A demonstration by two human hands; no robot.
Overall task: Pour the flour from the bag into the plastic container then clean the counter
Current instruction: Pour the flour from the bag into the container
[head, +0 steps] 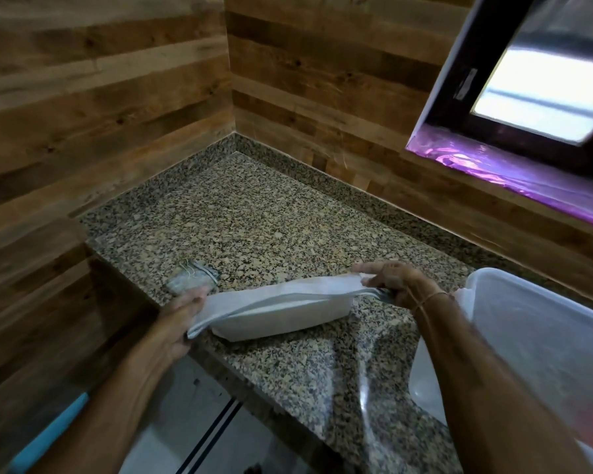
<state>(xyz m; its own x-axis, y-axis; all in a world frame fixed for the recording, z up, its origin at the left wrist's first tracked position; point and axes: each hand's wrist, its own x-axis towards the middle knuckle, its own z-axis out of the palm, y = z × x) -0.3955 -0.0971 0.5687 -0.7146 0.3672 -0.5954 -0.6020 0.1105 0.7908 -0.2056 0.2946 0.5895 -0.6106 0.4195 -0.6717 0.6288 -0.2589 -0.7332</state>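
Note:
A white flour bag [274, 311] lies on its side on the speckled granite counter [254, 217], near the front edge. My left hand [180, 323] grips the bag's left end, where the paper is bunched. My right hand [396, 280] pinches the bag's right end, holding its flattened top. A large clear plastic container [541, 336] stands at the right, partly behind my right forearm; its inside is hard to see.
A small greyish cloth or scrubber [192, 278] lies on the counter just beyond my left hand. Wood-panelled walls close the corner at left and back. A window with a purple-lit sill [514, 172] is at upper right. The counter's front edge drops off below the bag.

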